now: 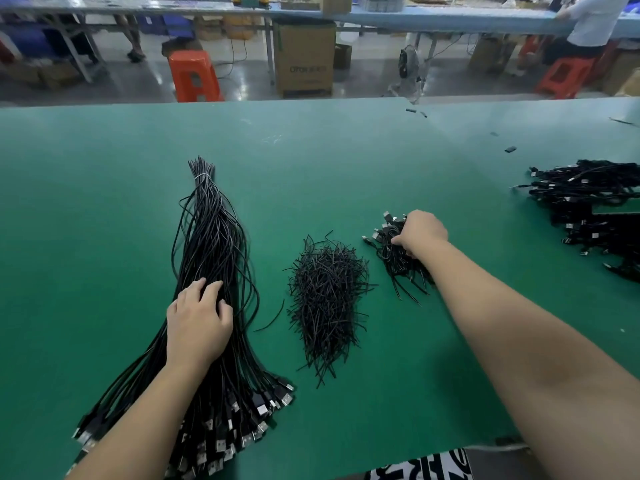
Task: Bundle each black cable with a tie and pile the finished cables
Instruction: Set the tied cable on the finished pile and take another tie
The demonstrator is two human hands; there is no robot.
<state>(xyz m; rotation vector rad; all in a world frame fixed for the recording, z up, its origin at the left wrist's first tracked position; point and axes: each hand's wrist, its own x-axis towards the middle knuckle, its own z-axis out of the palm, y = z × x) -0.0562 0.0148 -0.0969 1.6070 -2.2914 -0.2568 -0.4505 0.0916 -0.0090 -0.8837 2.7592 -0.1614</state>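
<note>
A long sheaf of loose black cables (211, 237) lies on the green table (346, 150), tied near its far end, USB plugs fanned toward me. My left hand (197, 320) rests on its middle, fingers spread among the strands. A heap of short black ties (325, 299) sits in the centre. Right of it lies a small pile of bundled cables (398, 258), and my right hand (420, 233) grips the top of that pile. A bigger pile of bundled cables (595, 209) lies at the far right.
A few small black scraps (510, 149) lie on the far right of the table. Beyond the far edge are orange stools (194, 77), a cardboard box (304, 57) and another workbench with a seated person (588, 26).
</note>
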